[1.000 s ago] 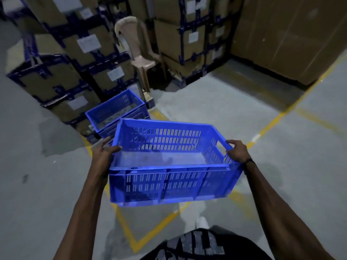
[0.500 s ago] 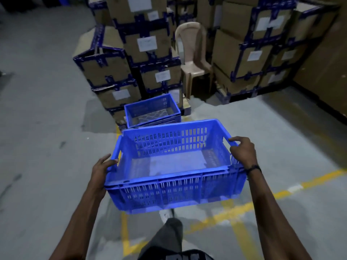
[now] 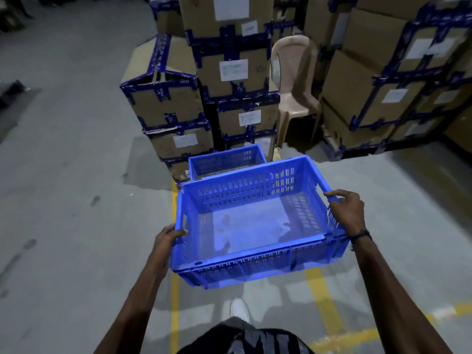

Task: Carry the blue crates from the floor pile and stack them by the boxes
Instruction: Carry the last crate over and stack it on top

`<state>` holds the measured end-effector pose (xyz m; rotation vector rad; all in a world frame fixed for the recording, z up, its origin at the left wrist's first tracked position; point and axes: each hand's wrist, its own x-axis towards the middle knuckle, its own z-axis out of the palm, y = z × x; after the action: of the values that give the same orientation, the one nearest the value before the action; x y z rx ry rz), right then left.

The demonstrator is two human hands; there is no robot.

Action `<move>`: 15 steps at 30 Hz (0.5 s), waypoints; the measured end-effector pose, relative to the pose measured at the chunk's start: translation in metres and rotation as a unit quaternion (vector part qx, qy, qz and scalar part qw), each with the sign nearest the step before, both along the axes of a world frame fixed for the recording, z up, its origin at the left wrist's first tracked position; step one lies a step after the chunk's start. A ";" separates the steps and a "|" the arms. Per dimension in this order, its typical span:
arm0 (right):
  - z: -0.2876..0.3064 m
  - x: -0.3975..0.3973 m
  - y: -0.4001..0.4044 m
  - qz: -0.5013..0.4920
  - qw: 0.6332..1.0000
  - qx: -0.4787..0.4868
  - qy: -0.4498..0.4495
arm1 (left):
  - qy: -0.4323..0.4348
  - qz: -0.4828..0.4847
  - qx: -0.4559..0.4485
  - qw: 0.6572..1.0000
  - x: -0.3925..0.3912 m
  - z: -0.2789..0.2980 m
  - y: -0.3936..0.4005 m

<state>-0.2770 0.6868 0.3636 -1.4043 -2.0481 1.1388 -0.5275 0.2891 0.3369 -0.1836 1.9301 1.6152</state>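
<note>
Though empty and likely light, stiff blue crate: gripped at both end rims, left hand and right hand curled tight.

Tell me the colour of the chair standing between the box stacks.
The chair is beige, or a pale pinkish tan; the head view shows it.

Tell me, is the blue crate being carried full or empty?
Empty. The carried crate shows a bare, pale floor through its open top; the left hand and right hand grip its side rims.
</note>
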 end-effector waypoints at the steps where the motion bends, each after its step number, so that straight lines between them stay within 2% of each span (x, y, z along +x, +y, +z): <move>1: -0.003 -0.013 0.007 -0.002 1.000 0.000 0.010 | -0.002 -0.004 -0.003 1.000 -0.013 -0.001 0.008; 4: -0.015 -0.044 0.022 -0.008 0.999 -0.016 0.041 | -0.027 -0.007 -0.005 1.000 -0.046 -0.008 0.032; 8: -0.037 -0.076 0.041 -0.052 0.996 -0.047 0.058 | -0.087 0.035 0.000 0.996 -0.082 -0.018 0.065; 15: -0.094 -0.134 0.110 -0.069 0.995 -0.077 0.007 | -0.081 0.048 -0.040 0.995 -0.153 -0.058 0.129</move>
<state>-0.4112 0.7972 0.2701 -1.5794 -1.8547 1.2655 -0.6803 0.4181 0.2792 -0.4333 1.8876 1.5349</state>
